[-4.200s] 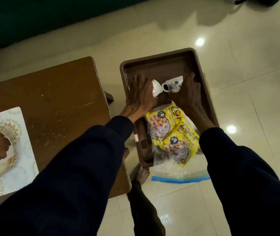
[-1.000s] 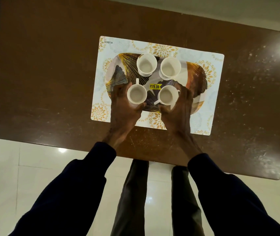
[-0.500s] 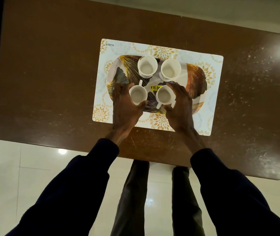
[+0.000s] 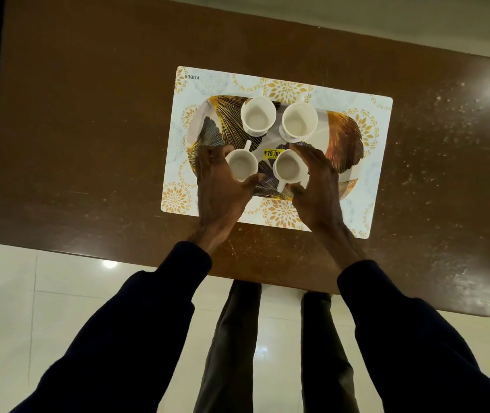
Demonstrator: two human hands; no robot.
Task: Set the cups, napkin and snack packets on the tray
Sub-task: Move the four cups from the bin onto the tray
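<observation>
Head view: four cups stand on the tray (image 4: 346, 135) on the bench (image 4: 88, 129). Left hand (image 4: 222, 186) wraps the near-left cup (image 4: 241, 165); right hand (image 4: 316, 180) wraps the near-right cup (image 4: 288, 168). Light, brittle, slick: best held round the body.

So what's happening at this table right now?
A person in dark sleeves is setting small white cups on a patterned tray that lies on a floral placemat on a brown table. Four empty cups stand on the tray. The left hand curls around the near left cup and the right hand around the near right cup. The two far cups stand untouched. No napkin or snack packets are in view here.
</observation>
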